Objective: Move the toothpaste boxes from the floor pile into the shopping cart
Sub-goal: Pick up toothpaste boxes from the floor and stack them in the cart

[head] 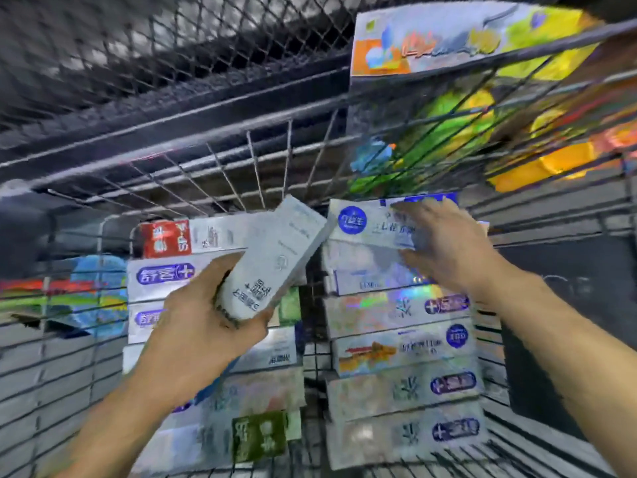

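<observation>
I look down into the wire shopping cart (241, 157), where toothpaste boxes lie in two stacks. My left hand (193, 326) grips a grey-white toothpaste box (275, 257), tilted up to the right above the left stack (165, 277). My right hand (448, 243) lies flat with fingers spread on the top box with a blue round logo (358, 222) of the right stack (400, 350). The tip of the held box touches that top box's left end. The image is blurred by motion.
Colourful packages (482, 108) show through the cart's far right wire wall, and a long box (448, 39) lies above them. A blue and green bag (93, 294) sits outside the left wire wall. A narrow gap (312, 360) runs between the two stacks.
</observation>
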A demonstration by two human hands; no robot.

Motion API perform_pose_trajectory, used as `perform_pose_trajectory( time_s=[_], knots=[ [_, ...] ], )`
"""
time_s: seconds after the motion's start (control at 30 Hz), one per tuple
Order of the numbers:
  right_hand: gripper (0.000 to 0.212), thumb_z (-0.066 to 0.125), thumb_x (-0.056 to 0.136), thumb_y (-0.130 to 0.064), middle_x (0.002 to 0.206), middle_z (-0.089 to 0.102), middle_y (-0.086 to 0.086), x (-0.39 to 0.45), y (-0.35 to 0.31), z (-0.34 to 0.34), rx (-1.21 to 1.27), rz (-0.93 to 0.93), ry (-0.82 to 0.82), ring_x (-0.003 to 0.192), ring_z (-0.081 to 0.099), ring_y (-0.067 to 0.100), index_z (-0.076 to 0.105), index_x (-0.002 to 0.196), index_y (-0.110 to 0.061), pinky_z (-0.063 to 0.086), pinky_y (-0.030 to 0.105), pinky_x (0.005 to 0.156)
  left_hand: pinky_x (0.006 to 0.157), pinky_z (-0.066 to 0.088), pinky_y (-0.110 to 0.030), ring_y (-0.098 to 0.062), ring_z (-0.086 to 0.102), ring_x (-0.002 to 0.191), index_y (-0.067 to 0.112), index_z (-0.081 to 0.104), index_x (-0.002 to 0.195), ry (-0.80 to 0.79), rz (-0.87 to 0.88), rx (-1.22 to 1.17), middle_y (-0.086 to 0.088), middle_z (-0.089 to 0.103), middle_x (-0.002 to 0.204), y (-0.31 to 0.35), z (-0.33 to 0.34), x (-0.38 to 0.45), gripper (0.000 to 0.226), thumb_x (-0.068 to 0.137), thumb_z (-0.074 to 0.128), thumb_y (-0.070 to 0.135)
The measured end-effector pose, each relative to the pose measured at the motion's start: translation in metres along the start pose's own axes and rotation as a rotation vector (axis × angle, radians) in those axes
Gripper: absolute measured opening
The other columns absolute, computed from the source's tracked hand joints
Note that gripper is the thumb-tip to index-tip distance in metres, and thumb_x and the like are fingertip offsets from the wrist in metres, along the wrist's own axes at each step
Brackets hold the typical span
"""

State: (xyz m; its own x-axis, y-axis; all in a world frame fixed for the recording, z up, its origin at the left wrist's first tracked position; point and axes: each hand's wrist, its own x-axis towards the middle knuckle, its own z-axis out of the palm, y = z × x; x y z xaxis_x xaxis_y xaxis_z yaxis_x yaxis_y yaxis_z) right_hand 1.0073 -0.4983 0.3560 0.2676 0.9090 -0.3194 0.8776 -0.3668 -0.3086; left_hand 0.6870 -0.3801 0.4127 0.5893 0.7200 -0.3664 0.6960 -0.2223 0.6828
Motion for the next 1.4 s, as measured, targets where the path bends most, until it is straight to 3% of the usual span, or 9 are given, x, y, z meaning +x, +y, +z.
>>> perform_pose_trajectory(
  time_s=[0.17,0.33,0.53,0.63,0.77,0.93,1.1,1.27,1.4],
  knots=[
    [0.053,0.079,0.069,-0.005,0.103,0.059,0.022,0.013,0.016,0.005,-0.054,-0.123,0.219,0.089,0.057,0.045,0.067,0.121,-0.007,0.048,0.047,0.075,0.063,0.048,-0.01,0.017,0.059,0.092,0.072,0.043,0.108,-0.025,0.056,0.008,0.05,0.056,0.1,0.015,0.013,0.011,0.072,0.07,0.083,0.024],
    [0.048,0.078,0.074,-0.017,0.108,0.056,0.017,0.01,0.026,0.01,-0.15,-0.005,0.271,0.096,0.053,0.041,0.062,0.119,-0.016,0.046,0.048,0.078,0.069,0.049,-0.02,0.012,0.057,0.094,0.071,0.041,0.113,-0.069,0.086,0.079,0.039,0.06,0.1,0.033,0.023,0.02,0.069,0.066,0.077,0.035],
    [0.043,0.077,0.08,-0.025,0.109,0.055,0.02,-0.001,0.045,0.002,-0.202,0.2,0.235,0.1,0.052,0.043,0.06,0.117,-0.009,0.048,0.048,0.082,0.077,0.045,-0.03,-0.006,0.048,0.104,0.05,0.041,0.138,-0.232,0.227,0.309,0.026,0.052,0.105,0.046,0.043,0.038,0.076,0.065,0.06,0.056],
    [0.039,0.069,0.086,-0.016,0.118,0.051,0.021,-0.013,0.057,-0.015,-0.072,0.201,0.222,0.111,0.048,0.043,0.058,0.122,-0.007,0.047,0.05,0.092,0.081,0.037,-0.024,-0.012,0.045,0.107,0.033,0.045,0.145,-0.315,0.405,0.478,0.01,0.061,0.118,0.053,0.061,0.056,0.077,0.074,0.063,0.058],
    [0.038,0.063,0.087,-0.01,0.121,0.053,0.017,-0.033,0.064,-0.043,0.043,0.178,0.316,0.117,0.049,0.039,0.059,0.125,-0.009,0.048,0.047,0.094,0.094,0.043,-0.034,-0.03,0.055,0.104,0.008,0.052,0.14,-0.283,0.598,0.6,-0.009,0.061,0.117,0.069,0.095,0.081,0.083,0.073,0.057,0.056],
    [0.034,0.06,0.088,-0.006,0.118,0.054,0.017,-0.053,0.068,-0.063,0.057,0.121,0.366,0.113,0.05,0.038,0.061,0.122,-0.007,0.041,0.04,0.093,0.078,0.049,-0.042,-0.034,0.054,0.089,-0.002,0.061,0.122,-0.14,0.757,0.668,-0.015,0.057,0.098,0.091,0.133,0.11,0.076,0.075,0.053,0.057],
    [0.036,0.061,0.088,-0.007,0.123,0.053,0.016,-0.059,0.069,-0.06,0.066,0.088,0.344,0.114,0.049,0.038,0.06,0.125,-0.007,0.044,0.043,0.094,0.085,0.042,-0.044,-0.034,0.05,0.103,0.006,0.057,0.135,-0.046,0.857,0.82,-0.014,0.057,0.111,0.091,0.154,0.129,0.074,0.082,0.068,0.055],
    [0.039,0.063,0.086,-0.007,0.123,0.058,0.018,-0.062,0.069,-0.051,0.018,0.048,0.318,0.111,0.052,0.041,0.06,0.124,-0.004,0.049,0.046,0.09,0.113,0.033,-0.051,-0.034,0.043,0.137,0.012,0.039,0.152,-0.061,0.881,0.894,-0.013,0.048,0.148,0.076,0.159,0.13,0.074,0.095,0.05,0.058],
    [0.043,0.064,0.088,-0.018,0.131,0.058,0.016,-0.067,0.062,-0.051,0.003,0.045,0.293,0.122,0.05,0.038,0.06,0.129,-0.004,0.048,0.047,0.098,0.121,0.021,-0.051,-0.031,0.028,0.148,0.015,0.025,0.158,-0.107,0.786,0.92,-0.009,0.031,0.162,0.082,0.149,0.127,0.081,0.097,0.028,0.069]
  ],
)
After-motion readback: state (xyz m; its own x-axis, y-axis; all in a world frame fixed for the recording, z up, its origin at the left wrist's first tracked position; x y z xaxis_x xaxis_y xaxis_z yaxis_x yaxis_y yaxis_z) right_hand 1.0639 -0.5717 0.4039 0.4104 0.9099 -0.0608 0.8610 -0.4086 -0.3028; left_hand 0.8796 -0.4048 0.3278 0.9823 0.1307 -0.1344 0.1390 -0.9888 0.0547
